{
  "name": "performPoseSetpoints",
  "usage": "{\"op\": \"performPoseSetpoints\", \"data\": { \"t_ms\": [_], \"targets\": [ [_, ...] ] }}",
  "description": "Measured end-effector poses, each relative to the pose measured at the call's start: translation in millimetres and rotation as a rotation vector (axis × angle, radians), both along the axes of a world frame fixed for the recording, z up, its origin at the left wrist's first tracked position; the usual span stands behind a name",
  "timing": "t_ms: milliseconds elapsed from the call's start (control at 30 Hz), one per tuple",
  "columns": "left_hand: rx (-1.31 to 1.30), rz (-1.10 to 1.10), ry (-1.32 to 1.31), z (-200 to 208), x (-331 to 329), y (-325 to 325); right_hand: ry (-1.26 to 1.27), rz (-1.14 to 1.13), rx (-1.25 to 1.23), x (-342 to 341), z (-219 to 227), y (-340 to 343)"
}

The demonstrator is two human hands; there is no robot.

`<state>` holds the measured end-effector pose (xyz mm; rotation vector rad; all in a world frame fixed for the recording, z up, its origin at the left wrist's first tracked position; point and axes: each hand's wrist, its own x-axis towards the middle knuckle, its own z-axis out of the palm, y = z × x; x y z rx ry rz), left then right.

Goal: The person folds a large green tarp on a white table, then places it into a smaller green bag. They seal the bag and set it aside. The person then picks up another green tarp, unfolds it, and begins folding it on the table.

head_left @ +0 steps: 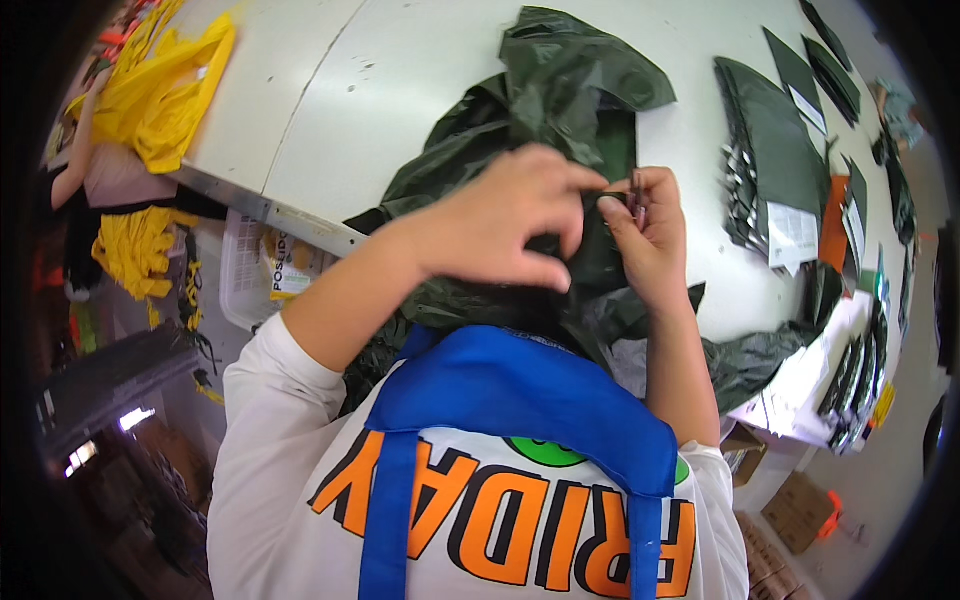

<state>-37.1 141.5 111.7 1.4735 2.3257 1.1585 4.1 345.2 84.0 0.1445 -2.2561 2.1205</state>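
A crumpled dark green garment [560, 80] of thin, shiny sheet material lies on the white table in front of me and spills down toward my body. My left hand [505, 215], slightly blurred, is over the garment with thumb and fingers apart. Its index finger reaches across toward my right thumb. My right hand [655, 235] is closed at the garment's right side, thumb pressed against the fingers. A small, narrow pinkish and dark piece shows between those fingers, too small to name. Part of the garment is hidden under my hands.
Folded dark green packs [770, 150] with white labels lie along the table [400, 60] at right. Yellow garments [165, 90] are at far left beside another person. A clear plastic bin [240, 265] sits below the left table edge. Cardboard boxes [800, 510] stand lower right.
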Motion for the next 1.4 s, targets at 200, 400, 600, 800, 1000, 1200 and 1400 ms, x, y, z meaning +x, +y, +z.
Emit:
{"op": "performPoseSetpoints", "data": {
  "t_ms": [200, 400, 600, 800, 1000, 1200, 1400],
  "targets": [
    [-0.530, -0.058, 0.185, 10.4, -29.8, 19.6, -0.185, 0.015, 0.280, 27.0, -13.7, 74.4],
    [0.071, 0.316, -0.467, 35.3, -70.2, -31.0, -0.754, -0.175, 0.292, 175.8, -80.1, 280.6],
    [0.224, 0.432, -0.466, 54.1, -107.7, -36.6, -0.281, -0.626, 0.750, 170.6, -53.0, 329.0],
    [0.256, 0.545, -0.413, 100.9, -175.1, 1.4, 0.114, -1.107, 1.524, 18.7, 73.2, 425.4],
    [0.121, 0.739, -0.477, 65.5, -196.2, -33.3, 0.135, -0.163, 0.903, 23.5, 36.5, 102.6],
    [0.152, 0.799, -0.527, 36.0, -211.6, -40.8, -0.274, -0.150, 1.119, 149.8, -82.1, 40.8],
    [0.341, 0.793, -0.677, 7.9, -228.1, -95.1, -0.129, -0.308, 0.850, 174.0, -36.6, 99.0]
  ]
}}
